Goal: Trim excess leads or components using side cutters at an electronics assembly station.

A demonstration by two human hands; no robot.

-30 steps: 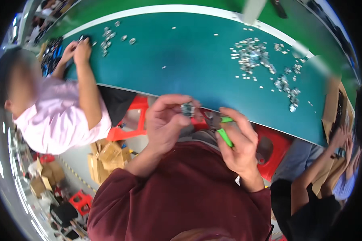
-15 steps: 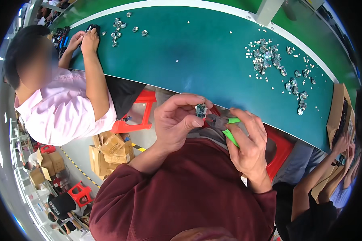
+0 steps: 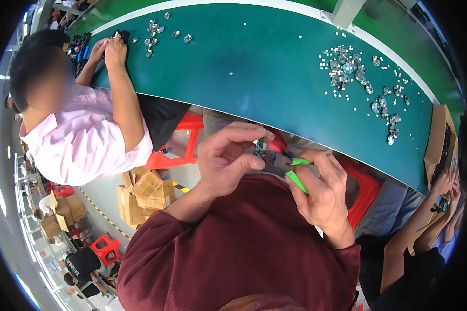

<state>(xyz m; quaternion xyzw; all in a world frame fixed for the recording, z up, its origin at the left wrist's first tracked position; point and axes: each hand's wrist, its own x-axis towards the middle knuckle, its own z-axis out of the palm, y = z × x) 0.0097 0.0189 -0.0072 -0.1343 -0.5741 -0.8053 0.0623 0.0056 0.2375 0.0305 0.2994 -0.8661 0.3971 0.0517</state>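
Between the thumb and fingers of my left hand (image 3: 224, 158) is a small green circuit board (image 3: 260, 145), held upright near the table's front edge. My right hand (image 3: 324, 192) is closed around the green handles of a pair of cutting pliers (image 3: 299, 173). The dark jaws of the pliers reach the lower right side of the board; whether they bite on it I cannot tell. Part of the board is covered by my fingertips.
The green table (image 3: 192, 67) bears a pile of small boards (image 3: 345, 70) with white bits scattered around at the right. More boards (image 3: 153, 33) lie far left. A co-worker in a pink shirt (image 3: 88, 140) sits left. A cardboard box (image 3: 436, 140) and another person's hands (image 3: 446, 184) are at right.
The board has turned in my left fingers and shows a narrower side. The pliers have shifted slightly left and lower against it, their handles still apart.
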